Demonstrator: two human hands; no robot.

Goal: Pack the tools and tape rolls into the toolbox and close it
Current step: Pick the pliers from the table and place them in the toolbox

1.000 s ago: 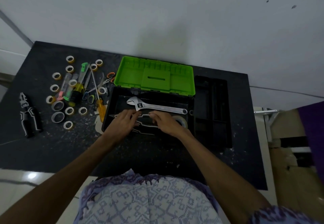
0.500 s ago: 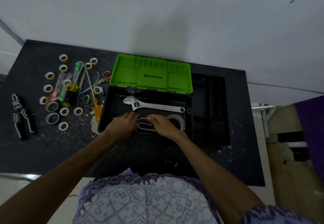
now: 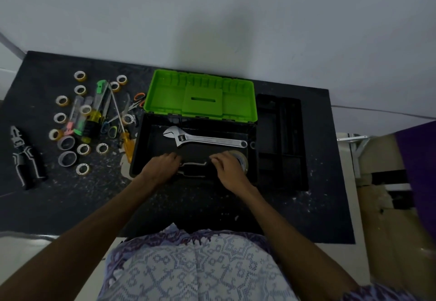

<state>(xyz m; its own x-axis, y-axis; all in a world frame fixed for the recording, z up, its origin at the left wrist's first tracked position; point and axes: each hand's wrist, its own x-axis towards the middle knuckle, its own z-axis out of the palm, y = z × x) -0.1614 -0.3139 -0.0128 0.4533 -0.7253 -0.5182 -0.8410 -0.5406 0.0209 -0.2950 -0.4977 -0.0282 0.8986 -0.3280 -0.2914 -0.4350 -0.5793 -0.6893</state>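
Nearest the camera, both forearms reached over the patterned shirt to the front edge of the toolbox. Left hand and right hand were both down inside the box, fingers curled around a black tool w/ white-outlined handles, prob. pliers, lying along the front wall between the hands; grip looked closed on it, tho how tight can't be told. Vs a sec earlier, the hands had spread a bit apart along that tool and it sat lower and flatter in the box, so it read as being settled into place, not carried. Just right of the right fingers, partly under them, was a clear tape roll, already in the box. Beyond the fingers lay the adjustable wrench, flat, across the box floor, then the green lid standing open behind. Right of the box, on the bench, sat the black inner tray, out of the box and apparently empty. Well left of the left fingers: a second pair of pliers, small tape rolls, screwdrivers, cutters, scissors, all unpacked. Judgement: early stage, 3 items in, most of the pile to go, tray and lid last.
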